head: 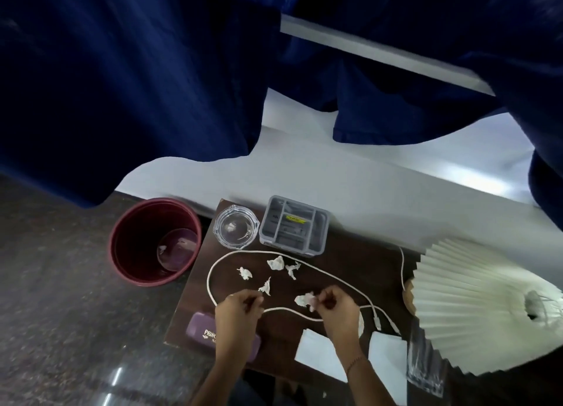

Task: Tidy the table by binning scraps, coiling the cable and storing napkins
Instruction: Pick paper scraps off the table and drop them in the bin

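Several crumpled white paper scraps lie on the dark wooden table (350, 253), inside a loop of white cable (213, 268). My left hand (239, 309) pinches the lower end of one thin scrap (265, 287). My right hand (335, 306) grips a larger crumpled scrap (304, 300). Other scraps (275, 263) sit farther back. A maroon bin (134, 241) stands on the floor left of the table, with a bit of paper inside. Two flat white napkins (316, 351) lie near the front edge, partly under my right forearm.
A glass ashtray (236, 230) and a grey compartment organiser (294, 224) stand at the table's back. A purple case (204, 331) lies front left. A pleated white lampshade (475, 305) fills the right side. Blue curtains (122, 70) hang behind.
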